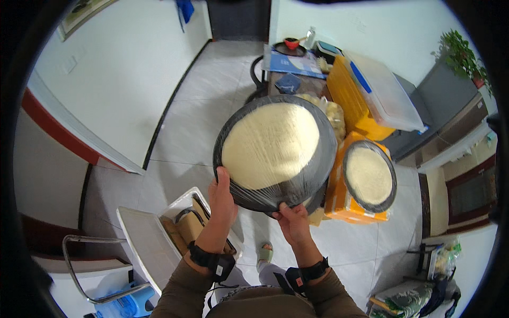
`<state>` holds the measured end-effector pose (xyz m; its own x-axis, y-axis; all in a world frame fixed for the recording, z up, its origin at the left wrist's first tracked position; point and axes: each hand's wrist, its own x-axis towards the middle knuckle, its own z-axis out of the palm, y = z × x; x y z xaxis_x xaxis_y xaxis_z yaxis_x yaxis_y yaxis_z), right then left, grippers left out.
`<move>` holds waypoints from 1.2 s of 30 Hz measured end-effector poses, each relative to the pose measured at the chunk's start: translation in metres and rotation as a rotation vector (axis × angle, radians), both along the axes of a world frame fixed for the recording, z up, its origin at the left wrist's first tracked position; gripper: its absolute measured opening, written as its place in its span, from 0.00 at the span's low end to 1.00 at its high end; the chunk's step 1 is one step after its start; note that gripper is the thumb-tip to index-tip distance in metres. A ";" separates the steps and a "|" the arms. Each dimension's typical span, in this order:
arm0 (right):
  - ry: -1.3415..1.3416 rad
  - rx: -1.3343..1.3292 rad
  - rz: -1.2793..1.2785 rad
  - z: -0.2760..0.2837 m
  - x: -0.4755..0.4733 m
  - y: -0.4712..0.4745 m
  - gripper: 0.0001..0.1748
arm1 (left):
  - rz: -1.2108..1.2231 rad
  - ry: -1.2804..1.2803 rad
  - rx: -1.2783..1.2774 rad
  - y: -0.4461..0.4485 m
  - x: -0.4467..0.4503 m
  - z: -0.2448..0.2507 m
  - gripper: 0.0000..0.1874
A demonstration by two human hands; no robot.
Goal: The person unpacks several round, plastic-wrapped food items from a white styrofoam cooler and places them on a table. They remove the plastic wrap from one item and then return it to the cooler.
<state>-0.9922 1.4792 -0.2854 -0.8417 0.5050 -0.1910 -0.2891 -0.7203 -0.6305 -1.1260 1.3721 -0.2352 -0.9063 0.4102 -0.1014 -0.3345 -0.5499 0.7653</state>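
Note:
A round dark pan (324, 163) is held up before me, with a pale disc that looks like dough (274, 145) in it and clear plastic film stretched over the top. My left hand (222, 202) grips its lower left rim, thumb on the film. At the near rim my right hand (293, 223) pinches the edge. Another dark pan, partly hidden, shows just beneath the held one. To the right, a smaller-looking round pan (370, 175) with a similar pale disc rests on an orange taped box (338, 198).
An open white foam box (187, 198) with cardboard inside stands at lower left, by a metal-framed chair (67, 262). Beyond the pan, a table holds a blue cloth (288, 82), a red bowl (292, 43) and a bag. A yellow crate (350, 95) and clear plastic bin (387, 95) lean at right.

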 end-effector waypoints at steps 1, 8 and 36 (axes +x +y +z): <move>-0.068 0.074 0.023 0.005 -0.006 -0.001 0.18 | 0.065 -0.008 -0.077 -0.002 -0.006 0.012 0.28; 0.324 0.200 -0.011 0.082 -0.041 0.064 0.31 | 0.189 0.162 -0.137 -0.033 -0.044 0.038 0.23; 0.031 0.546 -0.153 0.164 -0.068 0.055 0.39 | 0.439 0.501 -0.447 -0.063 -0.050 0.075 0.22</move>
